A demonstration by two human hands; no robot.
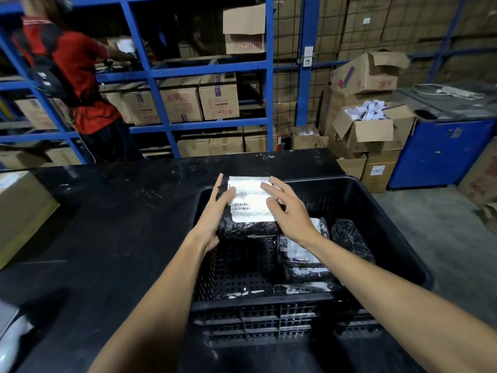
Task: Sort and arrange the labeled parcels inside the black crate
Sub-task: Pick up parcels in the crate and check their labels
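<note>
crate [398, 238]: black plastic, perforated walls and floor, sitting on the black counter [107, 224] at its right end; the left part of the floor is bare.
loose parcels [304, 254]: several black-wrapped packs with white labels lying low in the crate's right half, overlapping; one dark bundle [349, 238] leans near the right wall.
held parcel [247, 208]: a black-film block with a white label on top, raised over the crate's far left corner.
left hand [215, 211]: flat against the parcel's left side, fingers straight, thumb on the label's edge.
right hand [287, 208]: fingers spread, resting on or just over the label's right part; contact is unclear.
handling: likely light to moderate, firm inside, the film slick and crinkly; squeezing the two short sides looks safer than pinching the wrap.
label text: a barcode shows, but the printed lines are too blurred to read.
far boxes [217, 95]: cardboard on blue shelves [150, 74], red and purple print, illegible.
</note>
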